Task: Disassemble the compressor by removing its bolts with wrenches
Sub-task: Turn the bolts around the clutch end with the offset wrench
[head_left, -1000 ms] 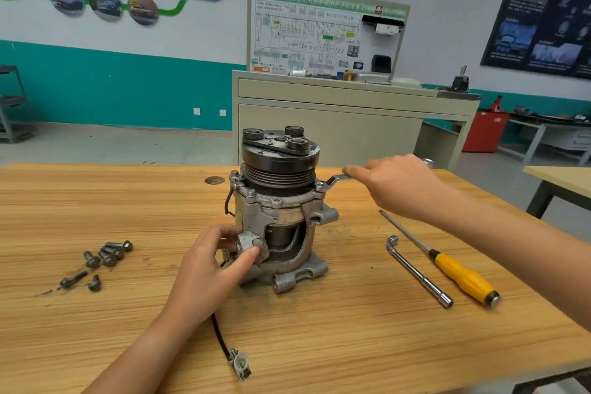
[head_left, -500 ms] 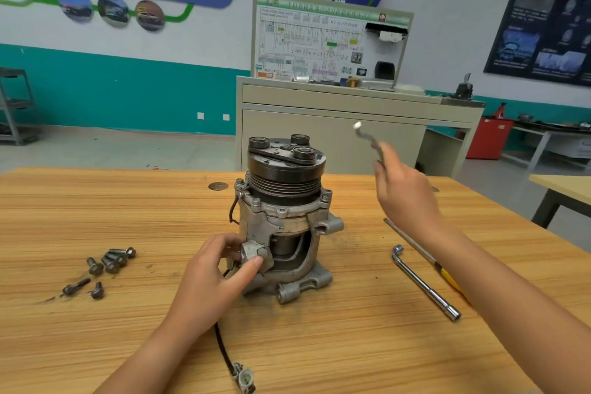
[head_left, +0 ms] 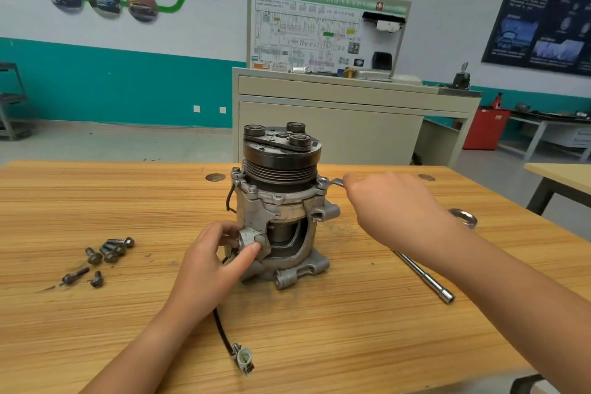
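Note:
The grey metal compressor (head_left: 281, 201) stands upright on the wooden table (head_left: 319, 329), its black pulley on top. My left hand (head_left: 214, 262) grips a mounting lug low on its left side, thumb across the lug. My right hand (head_left: 393, 205) holds a flat steel wrench (head_left: 334, 182). The wrench's near end sits on a bolt (head_left: 322, 182) at the compressor's upper right flange. Its ring end (head_left: 463, 217) pokes out behind my wrist. Most of the wrench's shaft is hidden by my hand.
Several loose bolts (head_left: 105, 254) lie on the table at the left. An L-shaped socket wrench (head_left: 425, 275) lies at the right, partly under my forearm. The compressor's black cable and connector (head_left: 243, 358) trail toward the front edge. A cabinet (head_left: 335, 125) stands behind the table.
My right hand, which had lifted the wrench up into the air, has come back down and set it on the upper right bolt. My left hand has kept its hold.

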Tool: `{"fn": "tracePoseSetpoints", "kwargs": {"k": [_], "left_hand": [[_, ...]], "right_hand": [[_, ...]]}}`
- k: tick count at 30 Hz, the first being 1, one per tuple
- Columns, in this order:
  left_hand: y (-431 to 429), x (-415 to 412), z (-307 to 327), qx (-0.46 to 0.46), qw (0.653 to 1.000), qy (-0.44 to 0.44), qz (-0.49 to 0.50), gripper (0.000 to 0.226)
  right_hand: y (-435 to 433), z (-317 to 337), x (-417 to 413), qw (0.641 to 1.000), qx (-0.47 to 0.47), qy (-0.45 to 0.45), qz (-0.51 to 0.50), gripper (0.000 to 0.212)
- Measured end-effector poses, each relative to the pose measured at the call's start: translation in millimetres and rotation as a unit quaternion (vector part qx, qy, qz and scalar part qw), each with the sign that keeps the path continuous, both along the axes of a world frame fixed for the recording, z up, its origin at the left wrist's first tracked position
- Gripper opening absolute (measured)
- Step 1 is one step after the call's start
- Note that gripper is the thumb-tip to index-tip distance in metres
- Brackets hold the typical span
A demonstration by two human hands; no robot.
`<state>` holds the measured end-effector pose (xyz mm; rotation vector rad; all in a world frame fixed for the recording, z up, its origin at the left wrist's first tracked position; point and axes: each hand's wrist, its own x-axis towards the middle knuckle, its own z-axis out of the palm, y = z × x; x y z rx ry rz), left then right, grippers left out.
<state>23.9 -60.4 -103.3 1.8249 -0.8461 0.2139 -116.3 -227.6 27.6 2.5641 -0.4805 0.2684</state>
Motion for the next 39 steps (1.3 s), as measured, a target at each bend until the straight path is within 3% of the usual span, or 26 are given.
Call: {"fn": "tracePoseSetpoints", "kwargs": {"k": [6, 12, 15, 19, 22, 24, 26, 29, 31, 34, 39], "left_hand": [[0, -1, 0, -0.003, 1.0, 0.001, -0.002, 0.027], [0, -1, 0, -0.015, 1.0, 0.0, -0.009, 0.028], [1, 0, 1, -0.015, 1.0, -0.006, -0.009, 0.029], [2, -1, 2, -0.011, 1.0, -0.01, -0.008, 0.028], [2, -1, 1, -0.014, 1.0, -0.009, -0.011, 0.027], [2, 0, 0, -0.014, 1.0, -0.009, -0.012, 0.027], [2, 0, -1, -0.014, 1.0, -0.01, -0.01, 0.028], [0, 2, -2, -0.016, 1.0, -0.014, -0.009, 0.026], [0, 2, -2, -0.018, 1.0, -0.014, -0.008, 0.027], [0, 2, -2, -0.018, 1.0, -0.017, -0.006, 0.027], [0, 1, -2, -0.016, 1.0, -0.017, -0.002, 0.027]], "right_hand": [[7, 0, 4, 1.0, -0.009, 0.024, -0.011, 0.012], [-46, 2, 27, 0.996, -0.067, 0.052, 0.006, 0.018], [-59, -2, 58, 0.996, -0.045, 0.003, 0.079, 0.025], [-64, -15, 77, 0.965, -0.023, -0.136, 0.222, 0.029], [-61, -17, 63, 0.956, 0.101, -0.214, 0.175, 0.027], [-59, -16, 43, 0.917, 0.188, -0.319, 0.149, 0.027], [-49, -14, 19, 0.903, 0.19, -0.357, 0.147, 0.025], [-40, -17, -8, 0.967, 0.08, -0.231, 0.069, 0.023], [-34, -17, -12, 0.989, 0.048, -0.138, 0.013, 0.028], [-24, -14, -9, 0.997, 0.044, -0.071, 0.002, 0.037], [5, 2, -3, 1.0, -0.021, 0.022, -0.005, 0.032]]}}
